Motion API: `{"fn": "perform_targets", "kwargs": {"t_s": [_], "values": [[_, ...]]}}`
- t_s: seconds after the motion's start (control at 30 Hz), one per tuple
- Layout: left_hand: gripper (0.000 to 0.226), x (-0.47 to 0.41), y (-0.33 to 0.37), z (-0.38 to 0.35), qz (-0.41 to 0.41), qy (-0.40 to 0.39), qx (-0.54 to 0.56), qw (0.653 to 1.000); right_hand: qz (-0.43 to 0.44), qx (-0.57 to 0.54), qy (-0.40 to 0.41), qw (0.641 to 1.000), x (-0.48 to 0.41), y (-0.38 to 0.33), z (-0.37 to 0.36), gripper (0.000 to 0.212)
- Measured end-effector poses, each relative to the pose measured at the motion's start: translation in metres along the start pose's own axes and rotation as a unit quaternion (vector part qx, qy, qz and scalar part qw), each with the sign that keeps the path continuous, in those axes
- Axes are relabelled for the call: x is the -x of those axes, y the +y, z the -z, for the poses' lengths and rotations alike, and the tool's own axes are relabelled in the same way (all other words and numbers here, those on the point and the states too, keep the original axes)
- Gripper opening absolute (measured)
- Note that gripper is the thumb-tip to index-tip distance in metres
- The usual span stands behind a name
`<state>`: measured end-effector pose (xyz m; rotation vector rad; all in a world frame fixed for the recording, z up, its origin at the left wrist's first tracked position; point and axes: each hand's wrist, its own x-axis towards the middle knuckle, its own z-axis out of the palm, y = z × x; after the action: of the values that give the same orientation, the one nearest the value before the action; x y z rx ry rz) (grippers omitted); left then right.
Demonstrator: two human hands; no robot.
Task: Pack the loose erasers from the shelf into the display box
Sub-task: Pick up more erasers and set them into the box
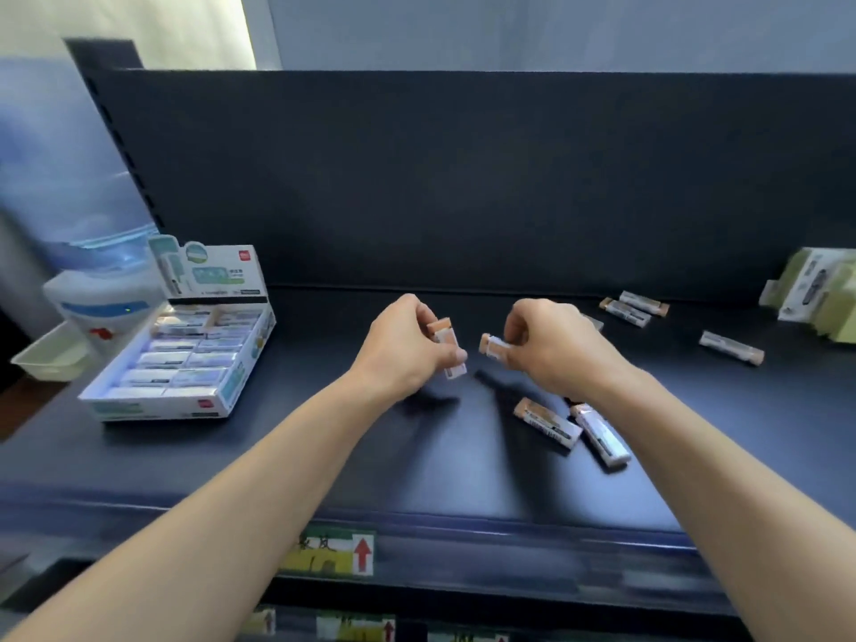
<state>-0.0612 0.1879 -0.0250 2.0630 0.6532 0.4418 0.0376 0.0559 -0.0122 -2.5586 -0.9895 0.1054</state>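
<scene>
My left hand (407,342) grips an orange-tipped eraser in a white sleeve (443,333), held upright above the dark shelf. My right hand (549,342) pinches a second eraser (494,348), pointing left toward the first. The white and teal display box (162,407) sits at the left of the shelf, with several sleeved erasers lying in rows inside and its lid flap standing up behind. Loose erasers lie on the shelf: two below my right wrist (546,421) (600,435), two near the back panel (632,308), one further right (731,347).
A green and white box (815,294) stands at the far right of the shelf. A water dispenser (92,280) stands left of the shelf, behind the display box. The shelf's front rail (463,525) carries a price label with a red arrow (333,551).
</scene>
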Motion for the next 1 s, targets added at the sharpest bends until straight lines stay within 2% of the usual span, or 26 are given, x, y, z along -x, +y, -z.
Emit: {"fn": "perform_targets", "kwargs": {"t_s": [0.23, 0.3, 0.4, 0.53, 0.6, 0.77, 0.9, 1.0], "values": [[0.019, 0.007, -0.032, 0.074, -0.020, 0.115, 0.043, 0.992, 0.091, -0.077, 0.039, 0.992, -0.025, -0.075, -0.016, 0.031], [0.020, 0.006, -0.049, 0.100, -0.012, 0.144, 0.059, 0.988, 0.118, -0.087, 0.038, 0.988, -0.032, -0.103, -0.025, 0.024], [0.036, 0.004, -0.077, 0.140, 0.016, 0.187, 0.102, 0.977, 0.151, -0.080, 0.031, 0.985, -0.046, -0.145, -0.040, 0.002], [0.030, 0.001, -0.109, 0.181, 0.055, 0.219, 0.094, 0.970, 0.189, -0.096, 0.003, 0.977, -0.060, -0.199, -0.060, 0.016], [0.022, 0.000, -0.122, 0.196, 0.067, 0.232, 0.063, 0.968, 0.200, -0.081, -0.016, 0.976, -0.068, -0.219, -0.071, 0.005], [0.023, -0.001, -0.135, 0.217, 0.081, 0.215, -0.031, 0.973, 0.197, -0.064, -0.057, 0.977, -0.080, -0.250, -0.091, 0.017], [0.030, -0.003, -0.141, 0.224, 0.088, 0.188, -0.050, 0.977, 0.183, -0.080, -0.110, 0.974, -0.083, -0.262, -0.100, 0.008], [0.034, -0.004, -0.146, 0.227, 0.105, 0.166, -0.064, 0.979, 0.177, -0.083, -0.133, 0.972, -0.084, -0.267, -0.105, 0.009]]}}
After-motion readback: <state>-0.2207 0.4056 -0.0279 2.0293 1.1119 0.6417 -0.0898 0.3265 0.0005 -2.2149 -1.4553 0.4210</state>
